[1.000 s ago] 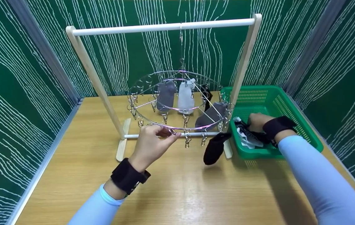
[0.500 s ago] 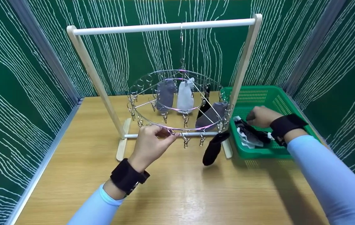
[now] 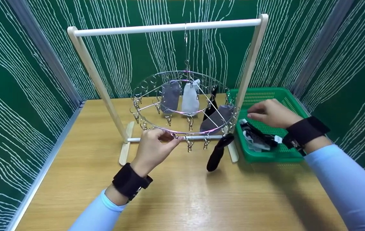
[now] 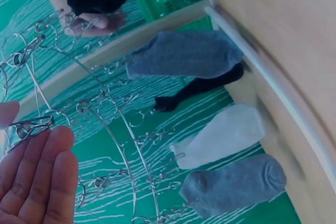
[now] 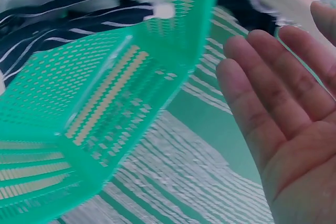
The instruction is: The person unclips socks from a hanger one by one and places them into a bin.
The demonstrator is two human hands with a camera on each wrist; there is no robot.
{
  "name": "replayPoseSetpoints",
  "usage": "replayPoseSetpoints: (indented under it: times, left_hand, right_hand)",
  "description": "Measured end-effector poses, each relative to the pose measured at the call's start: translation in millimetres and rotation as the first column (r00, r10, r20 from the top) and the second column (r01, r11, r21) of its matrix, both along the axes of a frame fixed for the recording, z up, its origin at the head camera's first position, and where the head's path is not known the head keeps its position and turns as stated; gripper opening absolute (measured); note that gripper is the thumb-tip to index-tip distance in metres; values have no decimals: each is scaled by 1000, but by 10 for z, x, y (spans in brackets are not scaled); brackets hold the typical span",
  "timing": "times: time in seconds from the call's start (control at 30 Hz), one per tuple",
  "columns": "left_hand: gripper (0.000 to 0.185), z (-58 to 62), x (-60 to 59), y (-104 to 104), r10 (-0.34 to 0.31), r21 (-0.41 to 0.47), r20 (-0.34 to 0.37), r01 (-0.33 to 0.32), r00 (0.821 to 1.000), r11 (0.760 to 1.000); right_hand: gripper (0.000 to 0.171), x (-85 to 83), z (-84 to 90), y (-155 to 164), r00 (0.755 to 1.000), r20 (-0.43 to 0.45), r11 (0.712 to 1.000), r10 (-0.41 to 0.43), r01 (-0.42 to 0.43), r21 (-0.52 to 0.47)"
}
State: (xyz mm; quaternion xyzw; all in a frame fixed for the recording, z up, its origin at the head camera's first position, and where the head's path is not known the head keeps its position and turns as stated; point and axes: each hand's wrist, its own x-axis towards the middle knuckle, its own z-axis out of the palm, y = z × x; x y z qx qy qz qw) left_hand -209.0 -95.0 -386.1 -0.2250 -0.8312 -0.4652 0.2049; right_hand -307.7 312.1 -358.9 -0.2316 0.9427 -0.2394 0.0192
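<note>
Your left hand point(image 3: 153, 147) pinches the near rim of the round wire sock hanger point(image 3: 182, 106), thumb and fingers closed on the wire beside a metal clip point(image 4: 29, 128), just where it was a second ago. Your right hand point(image 3: 270, 113) has changed most: earlier it was down among the socks in the green basket point(image 3: 293, 106), fingers curled into the pile; now it has lifted clear and hovers above the basket's left part, fingers straight and relaxed, palm empty, as the right wrist view confirms. The striped black-and-white socks point(image 3: 257, 138) it left behind lie in the basket's near corner.

On the hanger, a black sock point(image 3: 217, 153) dangles from a clip on the near right of the rim, hanging closer to vertical than before. Two grey socks point(image 3: 170, 96) and a white sock point(image 3: 191, 98) hang from inner clips, and another dark sock point(image 3: 212, 107) shows behind them.

The hanger hangs by its hook from the white bar of the wooden rack point(image 3: 253, 61), which stands on the counter point(image 3: 182, 199) with the basket just to its right.
</note>
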Motion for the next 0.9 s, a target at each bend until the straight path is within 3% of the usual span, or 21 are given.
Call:
replayPoseSetpoints:
  times: [0.33, 0.5, 0.73, 0.9]
  left_hand:
    - [15, -10, 20, -2, 10, -3, 15, -10, 1000, 1000]
    - [16, -19, 21, -10, 9, -8, 11, -9, 1000, 1000]
    - [16, -13, 19, -30, 5, -12, 1, -5, 1000, 1000]
    - [17, -14, 25, -34, 6, -16, -12, -6, 1000, 1000]
  right_hand:
    - [20, 297, 104, -165, 982, -189, 993, 17, -39, -112]
    - [20, 414, 110, -266, 937, -346, 980, 47, -111, -166]
    - [31, 476, 105, -423, 838, -535, 961, 111, -228, -158]
    - [34, 492, 97, -514, 826, -547, 962, 134, -240, -127]
